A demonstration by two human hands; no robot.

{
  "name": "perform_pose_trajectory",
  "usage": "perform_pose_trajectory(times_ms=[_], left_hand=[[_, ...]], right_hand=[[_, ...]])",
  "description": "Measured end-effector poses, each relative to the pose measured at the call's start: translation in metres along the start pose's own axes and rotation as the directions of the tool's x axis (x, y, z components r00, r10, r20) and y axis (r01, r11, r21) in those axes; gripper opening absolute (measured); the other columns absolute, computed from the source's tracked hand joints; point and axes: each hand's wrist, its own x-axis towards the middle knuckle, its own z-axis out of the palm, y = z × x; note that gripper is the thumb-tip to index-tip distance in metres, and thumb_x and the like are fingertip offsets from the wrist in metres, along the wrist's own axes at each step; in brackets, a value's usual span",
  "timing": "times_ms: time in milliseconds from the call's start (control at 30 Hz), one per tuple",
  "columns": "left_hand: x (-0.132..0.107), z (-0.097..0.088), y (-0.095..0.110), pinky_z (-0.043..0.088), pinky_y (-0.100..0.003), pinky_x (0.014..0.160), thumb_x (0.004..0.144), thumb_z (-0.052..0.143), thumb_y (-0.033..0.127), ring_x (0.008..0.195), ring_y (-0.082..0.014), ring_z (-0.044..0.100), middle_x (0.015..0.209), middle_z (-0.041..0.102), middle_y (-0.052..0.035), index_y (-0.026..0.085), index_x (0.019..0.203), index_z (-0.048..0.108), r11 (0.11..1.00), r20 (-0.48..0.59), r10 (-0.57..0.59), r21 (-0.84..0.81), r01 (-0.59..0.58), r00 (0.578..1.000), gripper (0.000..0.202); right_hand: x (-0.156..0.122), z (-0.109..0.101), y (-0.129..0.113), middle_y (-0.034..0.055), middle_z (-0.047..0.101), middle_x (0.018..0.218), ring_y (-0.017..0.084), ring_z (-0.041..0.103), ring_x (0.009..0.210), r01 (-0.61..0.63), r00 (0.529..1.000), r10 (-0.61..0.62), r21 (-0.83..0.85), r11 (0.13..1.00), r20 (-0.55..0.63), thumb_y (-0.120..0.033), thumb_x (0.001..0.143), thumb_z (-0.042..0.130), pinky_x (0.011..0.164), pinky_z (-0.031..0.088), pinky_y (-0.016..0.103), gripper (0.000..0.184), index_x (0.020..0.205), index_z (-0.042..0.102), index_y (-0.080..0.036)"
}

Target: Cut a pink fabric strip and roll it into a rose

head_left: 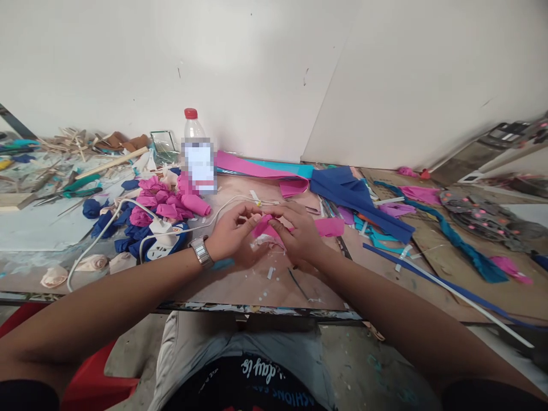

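My left hand [233, 231], with a metal watch [201, 252] on the wrist, and my right hand [299, 231] meet over the middle of the worktable [240, 282]. Both pinch a piece of pink foam [263, 226] between their fingertips, and the fingers are curled round it. The pink strip runs on to the right past my right hand and lies on the table [329, 227]. Small white scraps lie on the table just below my hands.
A pile of rolled pink foam flowers [165, 202] and blue ones [113, 225] lies to the left, with a white cable and a power strip [165, 245]. A red-capped bottle [197, 154] stands behind. Blue sheets [355, 197], teal strips and pink scraps spread to the right. Green pliers [79, 185] lie far left.
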Motion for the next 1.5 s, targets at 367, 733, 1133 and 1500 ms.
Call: perform_pose_trajectory(times_ms=[367,733,1133,1500], left_hand=[[-0.001,0.002,-0.005,0.052,-0.034,0.088,0.092,0.077,0.042,0.098,-0.0191,0.067,0.108,0.068,-0.0075,0.019,0.112,0.063,0.994,0.001,0.107,-0.016,-0.107,0.994,0.034],[-0.002,0.0,0.002,0.053,-0.038,0.09,0.096,0.071,0.047,0.103,-0.0232,0.069,0.114,0.077,-0.0108,0.02,0.109,0.074,0.991,0.023,0.1,0.083,-0.101,0.995,0.03],[0.001,-0.002,0.002,0.05,-0.03,0.08,0.09,0.076,0.053,0.087,-0.0169,0.06,0.096,0.068,-0.0055,0.017,0.1,0.07,0.991,0.008,0.007,-0.13,-0.006,1.0,0.038],[0.0,-0.002,0.003,0.05,-0.033,0.078,0.092,0.072,0.057,0.083,-0.0183,0.059,0.093,0.068,-0.0048,0.018,0.102,0.069,0.989,0.057,-0.028,-0.143,0.036,0.998,0.041]], right_hand=[[0.0,-0.001,-0.004,0.005,0.08,0.105,0.025,0.073,0.099,0.045,0.999,-0.045,-0.009,0.999,-0.007,-0.03,0.098,0.071,0.092,0.05,0.043,0.018,0.115,0.072,-0.026],[-0.002,-0.004,-0.01,0.0048,0.075,0.1,0.025,0.07,0.095,0.007,1.0,-0.006,0.031,0.999,-0.031,-0.028,0.093,0.07,0.093,0.049,0.044,0.028,0.121,0.066,-0.025],[-0.002,-0.003,-0.012,0.0039,0.08,0.1,0.024,0.071,0.094,-0.044,0.999,0.045,0.064,0.997,-0.01,-0.036,0.096,0.072,0.096,0.05,0.043,0.012,0.099,0.071,-0.025],[0.001,-0.003,-0.008,0.0033,0.081,0.093,0.022,0.072,0.086,0.026,0.999,-0.026,0.011,1.0,-0.038,-0.036,0.099,0.068,0.09,0.051,0.041,0.013,0.096,0.072,-0.024]])
